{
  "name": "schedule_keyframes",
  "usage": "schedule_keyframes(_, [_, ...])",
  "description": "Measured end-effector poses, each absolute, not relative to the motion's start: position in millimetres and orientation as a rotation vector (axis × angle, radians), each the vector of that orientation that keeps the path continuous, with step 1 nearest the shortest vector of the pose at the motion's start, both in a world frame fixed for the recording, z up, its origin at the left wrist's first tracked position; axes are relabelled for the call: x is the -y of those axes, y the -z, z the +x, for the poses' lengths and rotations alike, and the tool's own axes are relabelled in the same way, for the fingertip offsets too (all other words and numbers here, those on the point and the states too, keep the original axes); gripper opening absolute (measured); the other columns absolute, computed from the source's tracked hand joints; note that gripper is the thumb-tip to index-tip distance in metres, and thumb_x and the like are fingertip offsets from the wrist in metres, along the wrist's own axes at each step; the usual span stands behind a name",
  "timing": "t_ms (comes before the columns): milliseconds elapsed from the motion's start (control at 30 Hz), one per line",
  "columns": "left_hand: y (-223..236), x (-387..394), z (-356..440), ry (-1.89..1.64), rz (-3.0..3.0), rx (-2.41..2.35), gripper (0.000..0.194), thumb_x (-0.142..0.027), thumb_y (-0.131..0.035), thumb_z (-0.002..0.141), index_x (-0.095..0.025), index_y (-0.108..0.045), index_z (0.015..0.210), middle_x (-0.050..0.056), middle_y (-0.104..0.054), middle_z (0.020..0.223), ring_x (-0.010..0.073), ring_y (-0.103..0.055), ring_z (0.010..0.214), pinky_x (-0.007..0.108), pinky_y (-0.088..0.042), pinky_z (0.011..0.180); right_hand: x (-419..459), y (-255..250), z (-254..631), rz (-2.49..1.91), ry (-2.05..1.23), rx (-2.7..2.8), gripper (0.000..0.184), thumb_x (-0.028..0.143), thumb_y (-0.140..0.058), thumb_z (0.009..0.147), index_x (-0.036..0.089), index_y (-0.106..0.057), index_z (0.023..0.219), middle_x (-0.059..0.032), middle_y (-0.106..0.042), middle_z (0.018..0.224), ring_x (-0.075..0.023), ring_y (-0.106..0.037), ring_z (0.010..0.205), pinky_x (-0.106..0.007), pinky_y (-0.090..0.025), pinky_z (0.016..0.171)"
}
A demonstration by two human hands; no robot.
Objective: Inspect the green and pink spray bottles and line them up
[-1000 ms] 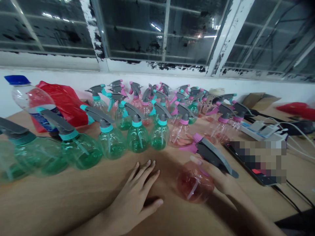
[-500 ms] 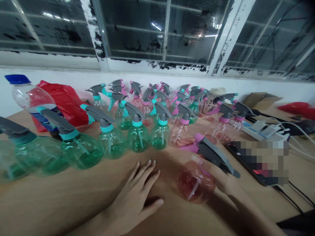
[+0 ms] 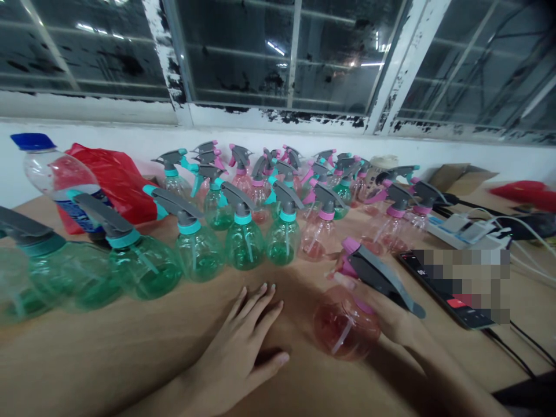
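Observation:
My left hand (image 3: pixel 243 336) lies flat on the wooden table (image 3: pixel 108 359), its fingers spread and touching no bottle. A pink spray bottle (image 3: pixel 343 327) with some reddish liquid inside is in my right hand (image 3: pixel 386 313), tilted, with its grey and pink spray head leaning to the right. The thumb lies across the bottle's neck, while other fingers show by the pink trigger (image 3: pixel 347 266); the rest are hidden behind the bottle. Beyond my hands, a row of green spray bottles (image 3: pixel 244 243) and a pink spray bottle (image 3: pixel 319 234) stand upright.
More spray bottles crowd against the back wall. On the left are a large blue-capped bottle (image 3: pixel 56 174) and a red plastic bag (image 3: pixel 117 179). To the right lie a phone (image 3: pixel 469 318) with cables and a white power strip (image 3: pixel 469 231). A cardboard box (image 3: pixel 460 176) sits farther back.
The pink trigger has moved in towards the neck of the held bottle, and fingers now show beside it. My left hand has stayed in place.

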State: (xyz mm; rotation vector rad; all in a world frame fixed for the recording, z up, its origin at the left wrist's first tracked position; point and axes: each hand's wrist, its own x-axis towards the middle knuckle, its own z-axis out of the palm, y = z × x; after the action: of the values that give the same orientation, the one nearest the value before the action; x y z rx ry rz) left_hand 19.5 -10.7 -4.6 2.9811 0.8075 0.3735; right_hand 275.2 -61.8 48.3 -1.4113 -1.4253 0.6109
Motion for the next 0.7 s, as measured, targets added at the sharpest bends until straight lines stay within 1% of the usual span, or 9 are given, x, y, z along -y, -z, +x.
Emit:
schedule_keyframes(67, [5, 10, 19, -0.370, 2.980, -0.806, 0.060, -0.055, -0.044, 0.095, -0.018, -0.038, 0.141, 0.009, -0.030, 0.150, 0.0284, -0.028, 0.137, 0.051, -0.025, 0.109, 61, -50, 273, -1.411, -0.651, 1.394, 0.031, 0.050, -0.061, 0.079, 0.023, -0.060, 0.063, 0.0001, -0.060, 0.060, -0.0178, -0.058, 0.058, -0.030, -0.050, 0.055])
schedule_keyframes(200, [7, 11, 20, -0.383, 2.972, -0.814, 0.060, -0.055, -0.044, 0.094, -0.018, -0.038, 0.141, 0.010, -0.030, 0.150, 0.0290, -0.028, 0.136, 0.052, -0.025, 0.109, 62, -53, 272, -1.445, -0.670, 1.369, 0.033, 0.051, -0.064, 0.075, 0.022, -0.057, 0.060, 0.0018, -0.054, 0.052, -0.0149, -0.052, 0.050, -0.027, -0.045, 0.046])
schedule_keyframes(267, [8, 11, 20, -0.394, 2.968, -0.812, 0.059, -0.055, -0.045, 0.094, -0.018, -0.038, 0.140, 0.009, -0.030, 0.150, 0.0288, -0.028, 0.136, 0.051, -0.024, 0.110, 65, -53, 272, -1.483, -0.656, 1.341, 0.033, 0.053, -0.065, 0.072, 0.022, -0.059, 0.062, 0.0010, -0.056, 0.054, -0.0156, -0.053, 0.051, -0.028, -0.046, 0.047])
schedule_keyframes(333, [8, 11, 20, -0.405, 2.966, -0.811, 0.059, -0.055, -0.045, 0.094, -0.018, -0.039, 0.140, 0.009, -0.030, 0.150, 0.0285, -0.028, 0.136, 0.050, -0.024, 0.110, 67, -51, 273, -1.519, -0.670, 1.290, 0.034, 0.055, -0.069, 0.066, 0.022, -0.062, 0.064, -0.0003, -0.060, 0.058, -0.0177, -0.057, 0.055, -0.029, -0.048, 0.050])
schedule_keyframes(400, [8, 11, 19, -0.402, 2.967, -0.811, 0.059, -0.055, -0.045, 0.094, -0.018, -0.039, 0.140, 0.009, -0.030, 0.150, 0.0284, -0.028, 0.137, 0.050, -0.024, 0.110, 70, -49, 273, -1.542, -0.724, 1.238, 0.037, 0.056, -0.074, 0.056, 0.022, -0.062, 0.062, -0.0001, -0.060, 0.057, -0.0191, -0.059, 0.056, -0.030, -0.050, 0.049])
schedule_keyframes(467, [8, 10, 20, -0.387, 2.974, -0.813, 0.059, -0.055, -0.045, 0.094, -0.018, -0.039, 0.140, 0.009, -0.030, 0.150, 0.0285, -0.027, 0.137, 0.051, -0.024, 0.110, 72, -48, 272, -1.550, -0.735, 1.179, 0.035, 0.052, -0.077, 0.051, 0.022, -0.059, 0.059, 0.0008, -0.060, 0.057, -0.0194, -0.059, 0.056, -0.030, -0.050, 0.049])
schedule_keyframes(533, [8, 10, 20, -0.380, 2.981, -0.811, 0.060, -0.055, -0.044, 0.094, -0.018, -0.039, 0.140, 0.010, -0.030, 0.150, 0.0285, -0.027, 0.137, 0.051, -0.023, 0.110, 73, -50, 272, -1.529, -0.711, 1.158, 0.031, 0.045, -0.078, 0.051, 0.023, -0.057, 0.058, 0.0010, -0.061, 0.059, -0.0198, -0.060, 0.059, -0.030, -0.051, 0.051])
schedule_keyframes(633, [8, 9, 21, -0.391, 2.986, -0.813, 0.059, -0.055, -0.045, 0.094, -0.017, -0.039, 0.140, 0.010, -0.031, 0.150, 0.0283, -0.028, 0.137, 0.051, -0.023, 0.110, 73, -58, 274, -1.444, -0.708, 1.282, 0.025, 0.038, -0.078, 0.055, 0.023, -0.061, 0.066, 0.0003, -0.065, 0.068, -0.0197, -0.061, 0.062, -0.030, -0.051, 0.052])
schedule_keyframes(700, [7, 9, 21, -0.394, 2.987, -0.818, 0.059, -0.054, -0.046, 0.094, -0.018, -0.040, 0.140, 0.010, -0.032, 0.149, 0.0281, -0.029, 0.136, 0.050, -0.023, 0.110, 75, -64, 275, -1.394, -0.691, 1.406, 0.033, 0.038, -0.078, 0.059, 0.024, -0.065, 0.085, -0.0012, -0.069, 0.081, -0.0212, -0.063, 0.069, -0.031, -0.052, 0.058])
